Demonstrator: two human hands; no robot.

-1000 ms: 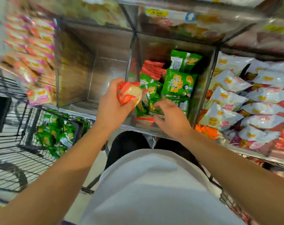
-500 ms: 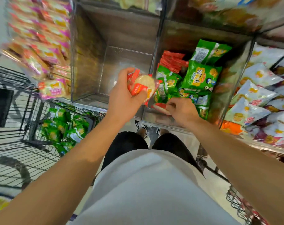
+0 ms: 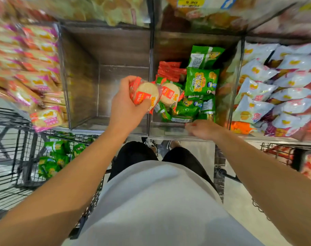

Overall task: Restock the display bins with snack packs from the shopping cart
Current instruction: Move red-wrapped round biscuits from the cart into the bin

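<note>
Glossy red wrapper, round pale cracker inside: red snack pack (image 3: 145, 94) at frame centre, gripped by left hand (image 3: 127, 105), fingers curled round it. Right hand (image 3: 203, 129) at clear bin (image 3: 169, 129) front rim, fingers curled (hold unclear). Bin held green packs (image 3: 201, 82); shopping cart (image 3: 23, 157) lower left.

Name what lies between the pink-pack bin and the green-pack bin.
Head view: one bin with no packs visible inside; the left hand holds red rice-cracker packs over its right edge.

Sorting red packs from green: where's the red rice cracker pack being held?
Head view, centre: the left hand grips the red rice cracker pack above the divider between the bare bin and the green packs.
</note>
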